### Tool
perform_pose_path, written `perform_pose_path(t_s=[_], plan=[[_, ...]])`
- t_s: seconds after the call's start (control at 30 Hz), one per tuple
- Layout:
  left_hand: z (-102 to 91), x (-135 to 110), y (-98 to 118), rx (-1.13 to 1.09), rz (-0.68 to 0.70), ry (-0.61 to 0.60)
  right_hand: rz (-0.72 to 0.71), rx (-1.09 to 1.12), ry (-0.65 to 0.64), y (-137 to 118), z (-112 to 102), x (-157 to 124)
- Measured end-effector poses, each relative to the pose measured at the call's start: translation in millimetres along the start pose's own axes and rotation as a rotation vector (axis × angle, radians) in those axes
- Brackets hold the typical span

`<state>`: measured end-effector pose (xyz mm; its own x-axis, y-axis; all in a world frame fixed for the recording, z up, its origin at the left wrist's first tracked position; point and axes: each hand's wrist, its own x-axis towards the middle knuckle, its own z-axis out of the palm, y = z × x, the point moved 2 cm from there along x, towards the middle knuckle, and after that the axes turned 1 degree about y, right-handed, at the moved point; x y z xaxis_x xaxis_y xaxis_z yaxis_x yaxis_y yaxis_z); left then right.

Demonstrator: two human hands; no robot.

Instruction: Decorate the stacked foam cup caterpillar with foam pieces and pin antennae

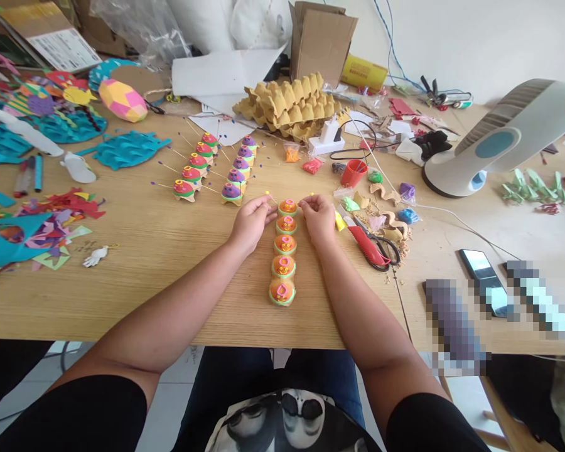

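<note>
A row of several orange domed craft pieces [284, 254] with green rims lies on the wooden table [160, 263], running away from me. My left hand [252, 220] pinches a thin yellow-tipped pin at the left side of the farthest piece [288, 206]. My right hand [317, 216] pinches another yellow-tipped pin at its right side. Both hands rest on the table on either side of the row.
Two rows of red and purple domed pieces [216, 169] with pins lie further back. Red-handled scissors [371, 246], clay bits and a red cup [354, 172] are to the right. Egg cartons [289, 103], a fan [499, 141], a phone [484, 279] and paper scraps [37, 226] surround.
</note>
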<state>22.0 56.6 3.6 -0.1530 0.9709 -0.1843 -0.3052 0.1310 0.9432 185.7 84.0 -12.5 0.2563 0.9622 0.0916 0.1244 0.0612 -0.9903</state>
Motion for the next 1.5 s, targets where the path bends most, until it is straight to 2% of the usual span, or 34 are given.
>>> perform_pose_path(t_s=[0.6, 1.5], plan=[[-0.2, 0.2, 0.4, -0.016, 0.008, 0.005, 0.052, 0.074, -0.049, -4.7, -1.2, -3.9], [0.9, 0.0, -0.9, -0.008, -0.005, 0.007, 0.119, 0.094, -0.002, -3.7, -3.8, -2.6]])
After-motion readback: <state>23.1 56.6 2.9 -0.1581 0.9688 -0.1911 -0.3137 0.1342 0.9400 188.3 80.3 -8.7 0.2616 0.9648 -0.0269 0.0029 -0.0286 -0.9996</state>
